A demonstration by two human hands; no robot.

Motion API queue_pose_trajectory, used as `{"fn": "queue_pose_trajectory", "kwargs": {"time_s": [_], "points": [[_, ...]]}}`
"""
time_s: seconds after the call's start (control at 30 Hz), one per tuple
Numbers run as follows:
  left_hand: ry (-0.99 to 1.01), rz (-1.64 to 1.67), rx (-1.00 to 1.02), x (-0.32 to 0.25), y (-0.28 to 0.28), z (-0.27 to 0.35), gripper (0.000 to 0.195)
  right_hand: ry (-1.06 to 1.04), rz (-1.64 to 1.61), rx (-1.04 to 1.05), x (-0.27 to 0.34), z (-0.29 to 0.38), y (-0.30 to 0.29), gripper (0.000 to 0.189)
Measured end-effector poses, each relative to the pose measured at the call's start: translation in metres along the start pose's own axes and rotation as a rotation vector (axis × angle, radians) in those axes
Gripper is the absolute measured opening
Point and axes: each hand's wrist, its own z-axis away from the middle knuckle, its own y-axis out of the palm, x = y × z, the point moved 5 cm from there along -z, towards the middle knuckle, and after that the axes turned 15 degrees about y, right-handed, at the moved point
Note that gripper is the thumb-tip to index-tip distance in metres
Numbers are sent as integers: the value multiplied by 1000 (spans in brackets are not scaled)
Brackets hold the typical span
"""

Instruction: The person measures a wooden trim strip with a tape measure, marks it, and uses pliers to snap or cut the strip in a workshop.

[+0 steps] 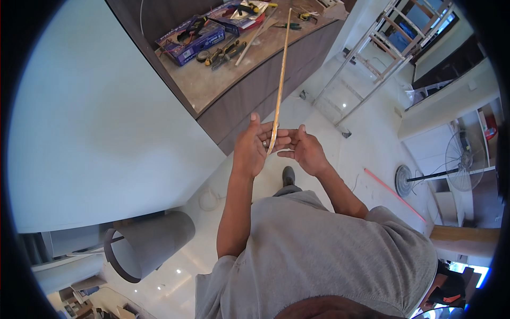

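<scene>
A long, narrow yellowish strip, apparently an LED strip light (283,67), runs from over the wooden counter down to my hands. My left hand (250,149), with a ring on one finger, supports its near end; the strip lies across the fingers and bends at the palm, and the thumb points up. My right hand (310,153) is just to the right, palm inward and fingers spread, its fingertips close to or touching the left fingers. Whether it touches the strip is hidden. On the counter (191,89) lie yellow-black pliers (215,56), a roll of tape (203,55) and a blue box (199,42).
A stepladder (374,60) stands at the upper right. A pedestal fan (464,159) and a pinkish-red rod (394,194) are on the right. A large grey rolled sheet (155,243) is at the lower left, below a pale panel (99,139). Cable lies on the floor.
</scene>
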Motion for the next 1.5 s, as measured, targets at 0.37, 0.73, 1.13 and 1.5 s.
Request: {"fn": "queue_pose_trajectory", "kwargs": {"time_s": [0.37,0.73,1.13,1.5], "points": [[-14,-17,-61,16,-6,-2,80,-32,64,-59,18,-5,2,59],[-2,-163,-235,24,-28,11,36,72,-63,-128,18,-48,5,37],[425,-1042,-404,18,-58,28,18,202,-98,-59,-11,-99,7,16],[645,-1626,-393,-4,-75,23,14,207,-58,53,-11,-124,49,22]]}}
